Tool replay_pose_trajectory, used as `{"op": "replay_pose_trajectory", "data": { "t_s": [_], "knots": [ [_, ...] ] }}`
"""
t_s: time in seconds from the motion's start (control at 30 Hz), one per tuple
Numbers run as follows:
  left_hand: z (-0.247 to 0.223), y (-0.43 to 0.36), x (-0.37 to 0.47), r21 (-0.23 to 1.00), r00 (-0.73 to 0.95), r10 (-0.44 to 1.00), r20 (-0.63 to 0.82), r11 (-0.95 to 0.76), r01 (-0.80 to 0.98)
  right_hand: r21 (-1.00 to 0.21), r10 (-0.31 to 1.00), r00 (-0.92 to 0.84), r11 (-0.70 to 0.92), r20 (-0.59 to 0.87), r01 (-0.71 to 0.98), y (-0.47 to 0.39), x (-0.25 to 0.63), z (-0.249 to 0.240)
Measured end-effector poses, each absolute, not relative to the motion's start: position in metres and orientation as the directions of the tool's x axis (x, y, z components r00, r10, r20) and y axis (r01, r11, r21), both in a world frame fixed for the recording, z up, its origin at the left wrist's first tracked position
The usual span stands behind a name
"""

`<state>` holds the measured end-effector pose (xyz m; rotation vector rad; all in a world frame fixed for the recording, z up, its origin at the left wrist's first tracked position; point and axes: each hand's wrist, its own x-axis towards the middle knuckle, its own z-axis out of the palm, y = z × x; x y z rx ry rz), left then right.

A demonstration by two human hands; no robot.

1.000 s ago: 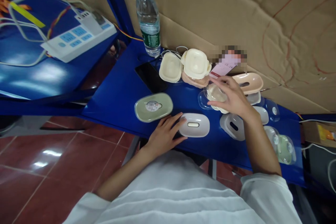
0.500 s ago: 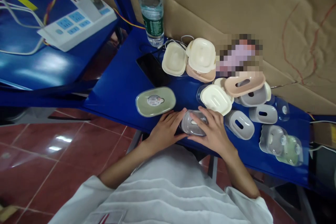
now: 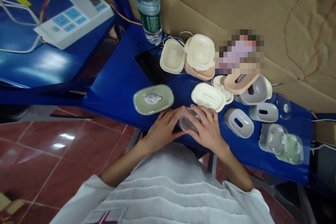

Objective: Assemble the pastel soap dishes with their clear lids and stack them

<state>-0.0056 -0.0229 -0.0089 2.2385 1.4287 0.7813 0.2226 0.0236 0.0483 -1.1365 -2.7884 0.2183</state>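
Note:
A grey container with a clear cover (image 3: pixel 189 119) lies near the table's front edge, between my two hands. My left hand (image 3: pixel 166 126) has its fingers wrapped round the left side of it. My right hand (image 3: pixel 207 122) grips the right side, its fingers partly over the top. Both thumbs meet at the near side. To the left rests a green oblong container (image 3: pixel 141 102) with a round label. Just behind my right hand sits a cream oblong dish (image 3: pixel 208 96). A grey piece with a slot (image 3: pixel 244 131) lies to the right.
Behind are a water bottle (image 3: pixel 149 10), a black phone (image 3: pixel 150 66), cream square dishes (image 3: pixel 173 56) and a peach slotted piece (image 3: pixel 240 85). Clear-covered grey (image 3: pixel 271 140) and green (image 3: pixel 291 150) containers lie at the right. A power strip (image 3: pixel 73 24) sits on the left table.
My right hand has shifted left, farther over the grey container, and its thumb now meets my left one. The cream oblong dish has moved left.

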Motion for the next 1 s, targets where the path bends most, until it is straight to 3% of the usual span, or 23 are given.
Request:
{"op": "replay_pose_trajectory", "data": {
  "t_s": [0.17, 0.27, 0.53, 0.83, 1.0],
  "knots": [
    [-0.003, -0.035, -0.015, 0.502, 0.392, 0.86, 0.328, -0.51, 0.699, -0.461, 0.751, -0.633, 0.636, 0.186, 0.619, 0.016, 0.238, 0.047],
    [-0.002, -0.057, -0.035, 0.46, 0.367, 0.868, 0.334, -0.49, 0.74, -0.519, 0.798, -0.531, 0.594, 0.285, 0.614, 0.004, 0.253, 0.046],
    [-0.015, -0.09, -0.081, 0.417, 0.127, 0.924, 0.361, -0.282, 0.864, -0.475, 0.921, -0.29, 0.383, 0.259, 0.792, -0.006, 0.274, 0.027],
    [-0.017, -0.101, -0.073, 0.409, -0.01, 0.9, 0.436, -0.189, 0.893, -0.328, 0.898, -0.389, 0.438, 0.207, 0.837, -0.007, 0.269, 0.017],
    [-0.006, -0.083, -0.087, 0.392, 0.117, 0.943, 0.311, -0.24, 0.888, -0.399, 0.833, -0.524, 0.548, 0.178, 0.735, -0.017, 0.24, 0.019]
  ]
}}
